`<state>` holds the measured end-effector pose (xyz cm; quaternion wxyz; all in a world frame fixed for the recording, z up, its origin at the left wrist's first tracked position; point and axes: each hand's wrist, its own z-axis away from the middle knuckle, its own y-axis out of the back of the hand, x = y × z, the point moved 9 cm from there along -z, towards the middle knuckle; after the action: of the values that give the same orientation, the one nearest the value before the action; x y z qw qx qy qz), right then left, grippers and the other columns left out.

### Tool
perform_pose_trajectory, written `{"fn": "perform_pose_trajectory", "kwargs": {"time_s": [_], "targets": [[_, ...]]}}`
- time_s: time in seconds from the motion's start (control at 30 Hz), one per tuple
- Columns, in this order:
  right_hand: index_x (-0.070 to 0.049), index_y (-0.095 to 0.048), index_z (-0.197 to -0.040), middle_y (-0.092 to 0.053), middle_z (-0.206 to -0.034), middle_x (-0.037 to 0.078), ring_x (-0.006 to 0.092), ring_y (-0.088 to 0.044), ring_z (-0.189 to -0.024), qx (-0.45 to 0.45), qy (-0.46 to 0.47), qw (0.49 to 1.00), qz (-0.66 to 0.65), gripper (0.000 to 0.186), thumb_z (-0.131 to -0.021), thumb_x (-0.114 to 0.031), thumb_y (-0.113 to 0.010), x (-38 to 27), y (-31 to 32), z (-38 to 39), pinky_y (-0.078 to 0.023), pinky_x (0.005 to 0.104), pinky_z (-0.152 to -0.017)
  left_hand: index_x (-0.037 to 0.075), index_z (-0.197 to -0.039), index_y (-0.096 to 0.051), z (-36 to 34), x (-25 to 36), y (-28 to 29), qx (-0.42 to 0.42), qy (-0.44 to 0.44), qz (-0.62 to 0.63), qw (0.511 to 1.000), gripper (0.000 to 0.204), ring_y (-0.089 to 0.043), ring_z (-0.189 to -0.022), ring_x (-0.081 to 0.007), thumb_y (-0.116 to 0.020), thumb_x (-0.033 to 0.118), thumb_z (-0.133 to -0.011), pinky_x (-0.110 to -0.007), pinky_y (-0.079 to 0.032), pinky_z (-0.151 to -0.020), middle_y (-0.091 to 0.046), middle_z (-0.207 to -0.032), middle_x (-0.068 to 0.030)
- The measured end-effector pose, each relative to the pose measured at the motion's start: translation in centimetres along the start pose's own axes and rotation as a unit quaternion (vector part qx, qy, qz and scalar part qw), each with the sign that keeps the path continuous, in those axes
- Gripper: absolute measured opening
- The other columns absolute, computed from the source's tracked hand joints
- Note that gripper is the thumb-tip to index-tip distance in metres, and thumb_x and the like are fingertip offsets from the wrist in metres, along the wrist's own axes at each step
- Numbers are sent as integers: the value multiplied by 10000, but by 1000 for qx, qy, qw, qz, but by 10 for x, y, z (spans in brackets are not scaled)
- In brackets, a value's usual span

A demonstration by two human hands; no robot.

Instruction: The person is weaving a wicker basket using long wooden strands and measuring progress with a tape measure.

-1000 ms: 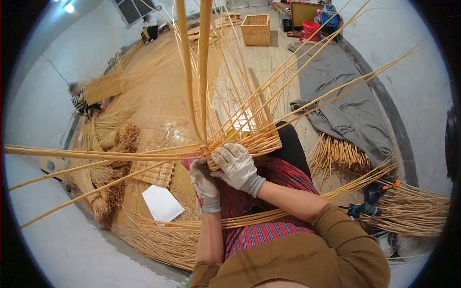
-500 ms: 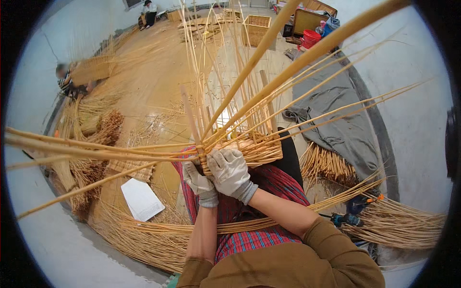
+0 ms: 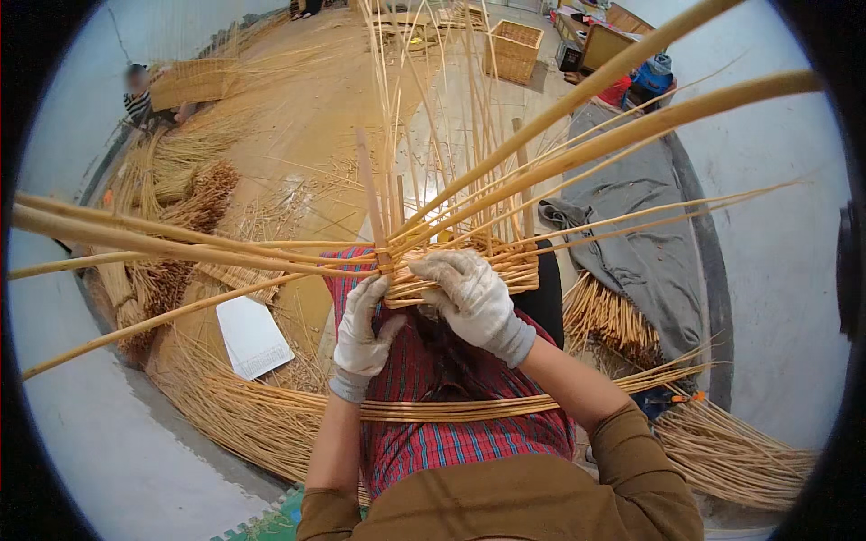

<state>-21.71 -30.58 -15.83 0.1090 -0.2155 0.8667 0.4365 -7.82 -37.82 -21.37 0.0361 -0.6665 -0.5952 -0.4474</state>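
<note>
A partly woven willow basket (image 3: pixel 512 275) rests over my lap, with long rods fanning out and upright stakes above it. My gloved left hand (image 3: pixel 364 338) is at the lower left of the corner post (image 3: pixel 382 243), fingers curved but apart from the thumb, their tips near or touching the weave. My gloved right hand (image 3: pixel 466 302) grips the woven band just right of that corner, fingertips over its top. A bundle of long rods (image 3: pixel 451 410) lies across my red striped apron (image 3: pixel 478 446).
A person in a striped top (image 3: pixel 140 106) sits at the far left. Willow bundles (image 3: pixel 198 198), a white sheet (image 3: pixel 248 334), grey cloth (image 3: pixel 622 225) and an orange-handled tool (image 3: pixel 686 398) lie around me. A wicker basket (image 3: pixel 512 54) and red bucket (image 3: pixel 615 90) stand behind.
My left hand has moved down and away from the corner, its fingers loosening. My right hand has shifted right along the weave. The thick upright rods have swung rightward.
</note>
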Motion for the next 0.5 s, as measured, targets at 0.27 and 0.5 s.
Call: {"fn": "perform_pose_trajectory", "kwargs": {"time_s": [0.27,0.5], "targets": [[1,-524,-1278,-598,-1178,102,171,-577,-1061,196,-256,839,-438,319,-990,-133,-557,88,-13,-119,-480,310,-931,30,-1263,-518,16,-42,-21,100,181,175,963,621,-637,-1020,-241,-822,22,-722,-342,-546,-849,-602,-1157,-130],[-95,-610,-1179,-605,-1105,98,280,-575,-1042,25,-9,998,51,454,-781,-273,-738,-4,6,-12,-438,448,-903,60,-1265,-549,-1,-8,-1,43,37,-38,998,594,-637,-1029,-284,-811,106,-733,-352,-534,-872,-627,-1111,-143]]}}
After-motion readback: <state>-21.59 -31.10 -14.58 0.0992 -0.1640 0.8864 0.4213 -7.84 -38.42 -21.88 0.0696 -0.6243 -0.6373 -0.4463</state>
